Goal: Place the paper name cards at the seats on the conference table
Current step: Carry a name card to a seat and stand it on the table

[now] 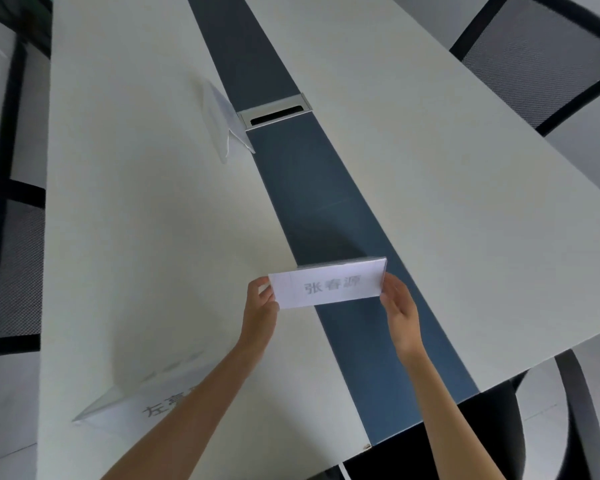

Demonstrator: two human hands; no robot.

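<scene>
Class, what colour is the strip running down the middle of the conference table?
Dark blue-grey, between white tabletop halves; the strip shows best in the head view.

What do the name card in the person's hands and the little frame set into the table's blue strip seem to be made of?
The held name card looks like thin white matte paper, printed with grey characters, seemingly slipped into a clear glossy plastic holder, judging by the transparent edge along its top. The cable-slot frame looks like brushed silvery metal, given its dull sheen, though painted plastic is possible.

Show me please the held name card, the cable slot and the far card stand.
held name card (329,287): head view, its printed face.
cable slot (276,114): head view, the dark opening.
far card stand (224,114): head view, its clear sloping side.
</scene>
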